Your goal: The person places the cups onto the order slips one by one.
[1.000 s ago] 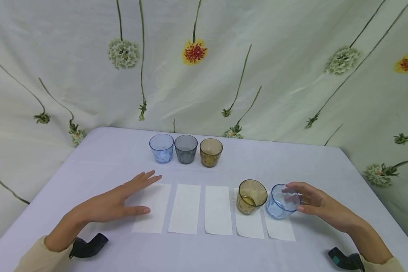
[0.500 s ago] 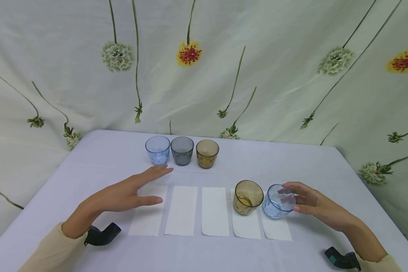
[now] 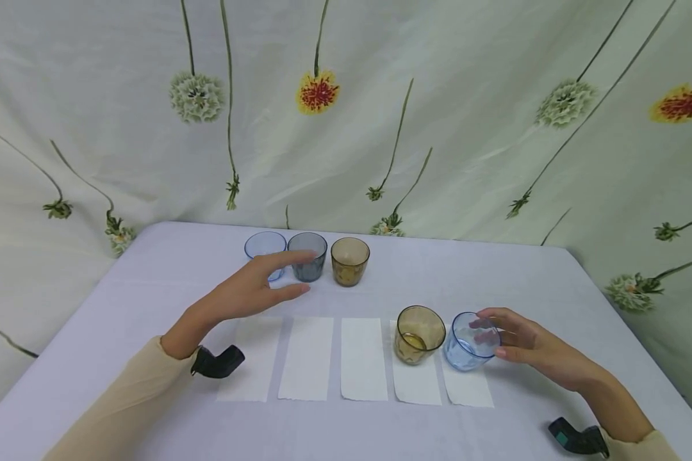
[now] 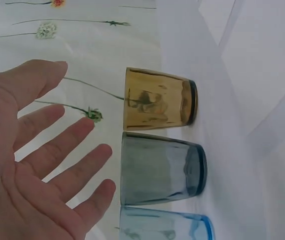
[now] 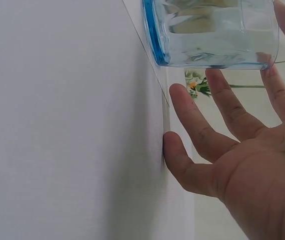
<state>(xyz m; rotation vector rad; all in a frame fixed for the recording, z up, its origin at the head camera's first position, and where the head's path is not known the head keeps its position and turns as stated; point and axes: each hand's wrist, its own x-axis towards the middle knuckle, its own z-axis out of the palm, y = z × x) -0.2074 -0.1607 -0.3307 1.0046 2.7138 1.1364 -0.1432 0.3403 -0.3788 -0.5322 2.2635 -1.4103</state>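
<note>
My left hand (image 3: 245,288) reaches over the near side of the back glasses, fingers stretched and thumb spread apart. It overlaps the blue glass (image 3: 265,243) in the head view, its fingertips in front of the grey glass (image 3: 307,264). Nothing is between its fingers in the left wrist view, where the amber glass (image 4: 157,100) also shows. My right hand (image 3: 525,339) is at the right side of the front blue glass (image 3: 467,355), thumb on the near side, relaxed fingertips at the far side. In the right wrist view, the ring and little fingers are spread away from that glass (image 5: 207,35).
Several white paper strips (image 3: 360,358) lie in a row on the white-covered table (image 3: 300,429). Another amber glass (image 3: 418,336) stands on a strip, beside the front blue glass. A flower-printed cloth (image 3: 438,192) hangs behind the table.
My left hand has moved forward and right, from over the leftmost strip to the back glasses. The right hand stays at the front blue glass. The head view has shifted slightly.
</note>
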